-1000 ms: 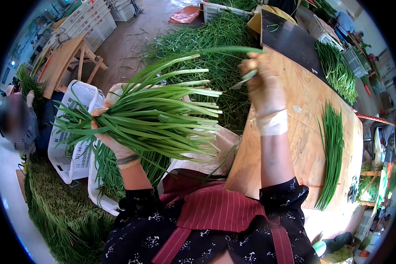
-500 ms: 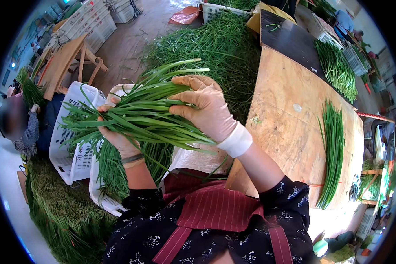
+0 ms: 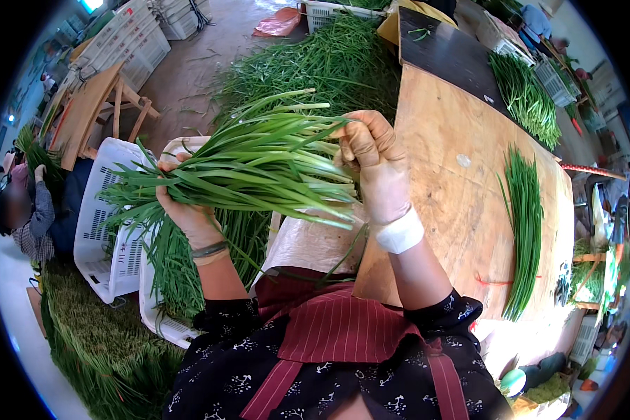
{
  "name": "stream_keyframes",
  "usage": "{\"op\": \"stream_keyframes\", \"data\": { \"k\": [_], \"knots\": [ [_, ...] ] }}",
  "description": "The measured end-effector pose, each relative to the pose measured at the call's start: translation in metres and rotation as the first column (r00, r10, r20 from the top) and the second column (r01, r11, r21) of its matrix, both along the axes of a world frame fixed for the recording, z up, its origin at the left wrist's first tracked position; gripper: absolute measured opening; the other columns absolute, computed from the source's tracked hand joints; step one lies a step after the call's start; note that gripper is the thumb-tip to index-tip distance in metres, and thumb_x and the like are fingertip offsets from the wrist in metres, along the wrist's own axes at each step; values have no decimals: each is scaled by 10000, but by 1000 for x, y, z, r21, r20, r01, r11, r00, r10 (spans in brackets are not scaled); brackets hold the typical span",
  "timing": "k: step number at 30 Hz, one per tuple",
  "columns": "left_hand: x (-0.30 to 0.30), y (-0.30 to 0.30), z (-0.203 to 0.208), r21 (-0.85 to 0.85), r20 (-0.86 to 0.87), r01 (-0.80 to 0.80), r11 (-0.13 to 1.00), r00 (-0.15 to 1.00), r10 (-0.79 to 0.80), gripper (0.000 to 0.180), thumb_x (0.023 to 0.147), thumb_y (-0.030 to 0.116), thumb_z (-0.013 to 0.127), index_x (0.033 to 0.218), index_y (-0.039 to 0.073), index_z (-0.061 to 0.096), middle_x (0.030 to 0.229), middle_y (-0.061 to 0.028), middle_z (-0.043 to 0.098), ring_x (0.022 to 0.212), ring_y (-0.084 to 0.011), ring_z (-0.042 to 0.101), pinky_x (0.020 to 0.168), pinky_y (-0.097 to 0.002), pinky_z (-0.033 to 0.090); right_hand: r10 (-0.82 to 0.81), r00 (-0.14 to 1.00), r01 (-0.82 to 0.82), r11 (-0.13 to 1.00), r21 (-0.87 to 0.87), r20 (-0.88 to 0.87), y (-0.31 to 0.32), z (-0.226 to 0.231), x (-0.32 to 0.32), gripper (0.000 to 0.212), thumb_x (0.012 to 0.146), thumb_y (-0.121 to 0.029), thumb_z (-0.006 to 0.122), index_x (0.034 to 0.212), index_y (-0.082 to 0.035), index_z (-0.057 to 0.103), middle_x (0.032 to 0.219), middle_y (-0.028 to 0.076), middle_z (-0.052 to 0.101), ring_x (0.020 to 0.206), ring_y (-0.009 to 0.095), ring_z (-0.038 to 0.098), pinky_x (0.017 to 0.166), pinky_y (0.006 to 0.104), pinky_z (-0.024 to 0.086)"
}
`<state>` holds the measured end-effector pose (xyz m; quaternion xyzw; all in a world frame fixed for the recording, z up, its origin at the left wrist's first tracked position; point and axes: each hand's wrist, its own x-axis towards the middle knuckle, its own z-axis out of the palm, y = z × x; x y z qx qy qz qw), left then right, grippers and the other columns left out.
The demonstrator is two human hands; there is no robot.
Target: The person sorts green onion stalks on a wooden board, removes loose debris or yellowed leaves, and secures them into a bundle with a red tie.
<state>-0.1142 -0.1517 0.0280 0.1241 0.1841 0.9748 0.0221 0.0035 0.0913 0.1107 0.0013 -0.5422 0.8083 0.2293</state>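
A loose bunch of green chives [image 3: 252, 164] lies across my gloved left hand [image 3: 192, 227], which is closed around its leafy end, with fingertips showing over the top. The pale stem ends fan out to the right. Beside those ends, my right hand [image 3: 379, 164], in a thin tan glove with a white cuff, is raised with its fingers curled. Between its fingertips it pinches a thin chive leaf drawn out from the top of the bunch. Below my left hand, more chives [image 3: 178, 269] fill a white crate [image 3: 150, 301].
On the right, a wooden table [image 3: 441, 189] carries a neat chive bundle [image 3: 523, 238] and a red tie [image 3: 493, 281]. Loose greens [image 3: 315, 66] are heaped on the floor ahead. A white basket [image 3: 108, 231] stands left, near a co-worker [image 3: 31, 210]. Stacked chives [image 3: 105, 322] lie lower left.
My right hand has moved right, off the middle of the bunch to beyond its stem ends, its fingers now curled around a leaf. My left hand still holds the bunch.
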Motion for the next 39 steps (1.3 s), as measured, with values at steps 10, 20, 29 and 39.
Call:
{"op": "stream_keyframes", "data": {
  "k": [10, 20, 29, 39],
  "knots": [
    [2, -14, -10, -106, 47, -69, 992, 996, 74, 170, 836, 207, 502, 944, 80, 535, 904, -31, 556, 933, -175, 500, 884, -333, 409, -142, 981, 182, 914, 362, -136, 103, 47, 29, 155, 819, -203, 625, 841, -53, 656, 749, 24, 642, 695, 104, 579, 621, 216, 457],
    [8, -11, -12, -264, 283, -186, 946, 923, 261, 242, 876, 221, 425, 1045, 71, 512, 971, -24, 561, 1038, -190, 492, 955, -374, 374, 5, 988, -145, 345, 927, 153, 39, 4, 12, 303, 808, -303, 592, 944, -39, 654, 855, 119, 635, 805, 277, 607, 759, 365, 460],
    [16, 7, 2, -304, 102, -132, 943, 980, 171, 294, 873, 205, 454, 1120, 64, 527, 1139, -76, 555, 1067, -233, 510, 950, -405, 391, 327, 885, -441, 814, 377, 330, 18, -29, -50, 209, 828, -195, 594, 887, -5, 656, 796, 67, 646, 723, 102, 565, 675, 251, 460],
    [36, 25, 32, -392, 364, 47, 919, 925, 109, 402, 880, 345, 424, 1193, 110, 516, 1189, -85, 538, 1061, -243, 530, 884, -408, 445, 339, 843, -404, 911, 76, 418, 59, 9, -68, 168, 889, -146, 509, 882, -21, 622, 651, -32, 547, 490, 36, 460, 429, 155, 364]
  ]
}}
